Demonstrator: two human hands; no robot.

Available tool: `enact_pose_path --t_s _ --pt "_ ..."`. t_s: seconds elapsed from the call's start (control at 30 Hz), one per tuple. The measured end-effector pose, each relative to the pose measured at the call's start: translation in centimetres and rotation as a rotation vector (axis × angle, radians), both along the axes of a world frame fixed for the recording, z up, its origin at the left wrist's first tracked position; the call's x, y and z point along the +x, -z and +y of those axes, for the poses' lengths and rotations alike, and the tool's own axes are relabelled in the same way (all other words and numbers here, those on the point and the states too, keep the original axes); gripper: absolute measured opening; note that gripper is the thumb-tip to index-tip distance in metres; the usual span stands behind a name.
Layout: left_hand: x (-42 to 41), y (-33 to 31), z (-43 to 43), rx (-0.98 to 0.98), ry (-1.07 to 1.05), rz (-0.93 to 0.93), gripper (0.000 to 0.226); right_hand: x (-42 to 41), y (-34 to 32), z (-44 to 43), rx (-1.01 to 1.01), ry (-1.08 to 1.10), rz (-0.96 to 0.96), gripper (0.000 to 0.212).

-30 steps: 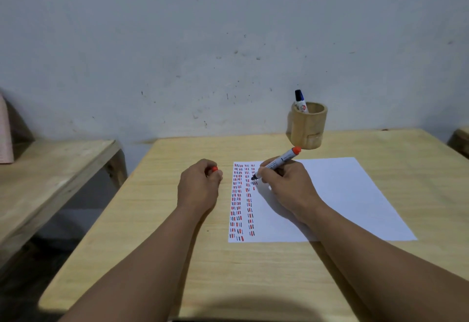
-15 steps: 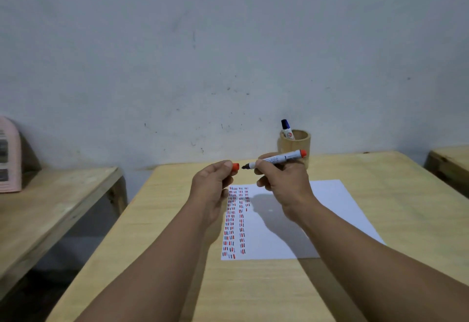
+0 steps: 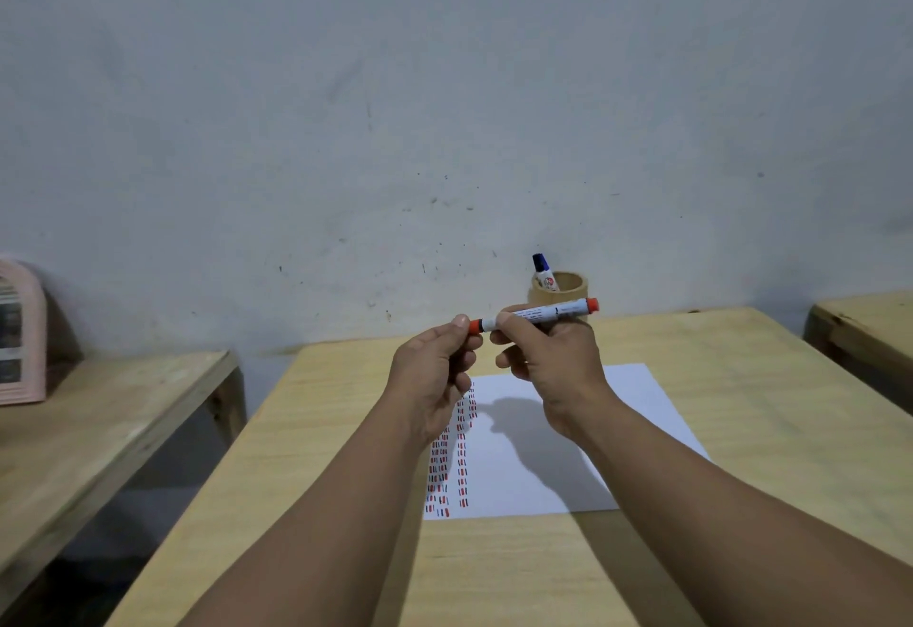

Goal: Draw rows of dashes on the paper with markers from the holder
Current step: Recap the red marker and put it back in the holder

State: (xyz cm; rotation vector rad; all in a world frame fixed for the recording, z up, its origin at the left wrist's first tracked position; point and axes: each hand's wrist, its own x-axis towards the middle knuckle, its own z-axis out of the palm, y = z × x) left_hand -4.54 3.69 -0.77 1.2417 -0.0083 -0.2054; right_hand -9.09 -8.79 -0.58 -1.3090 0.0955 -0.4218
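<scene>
1. Holding the marker (image 3: 536,314) level above the paper (image 3: 583,433), my right hand (image 3: 553,359) closes its grip round the barrel.
2. My left hand (image 3: 435,369) pinches the cap (image 3: 475,326) at the tip end; whether it is fully seated I cannot tell.
3. Pushing off-line could jam the cap or ink my fingers.
4. The holder (image 3: 568,288) stands behind on the tabletop (image 3: 741,552); a careless reach could tip it.

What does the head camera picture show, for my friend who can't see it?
Two hands hold a red marker level above a wooden table: the left hand pinches its cap and the right hand grips the barrel. Below lies a paper with rows of dashes, and behind stands a holder with a blue marker.
</scene>
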Motion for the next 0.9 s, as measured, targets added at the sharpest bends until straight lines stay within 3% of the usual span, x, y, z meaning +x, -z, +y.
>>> enact_pose_path --t_s 0.2,0.47,0.57,0.63,0.7,0.83,0.9 --pt "0.0 -0.4 -0.6 0.002 0.028 -0.008 0.014 0.4 -0.3 -0.2 0.116 -0.028 0.058 0.014" --pt "0.5 -0.5 -0.4 0.101 0.015 -0.062 0.004 0.5 0.3 -0.3 0.187 -0.103 0.138 0.010" --pt "1.1 -1.0 0.0 0.165 -0.010 -0.106 0.005 0.8 0.5 -1.2 0.148 -0.007 0.142 0.026" --pt "1.6 -1.5 0.2 0.235 -0.041 -0.162 0.006 1.1 0.8 -2.2 -0.040 0.181 0.088 0.041" --pt "2.2 -2.2 0.1 0.309 -0.060 -0.217 0.008 1.5 1.0 -3.3 -0.374 0.348 0.090 0.052" --pt "3.4 -3.6 -1.6 0.442 -0.021 -0.350 0.007 2.8 0.3 -4.9 -1.075 0.457 0.030 0.028" --pt "3.9 -4.2 -3.1 0.475 0.020 -0.410 0.006 3.7 -0.8 -5.7 -1.317 0.432 -0.002 0.018"
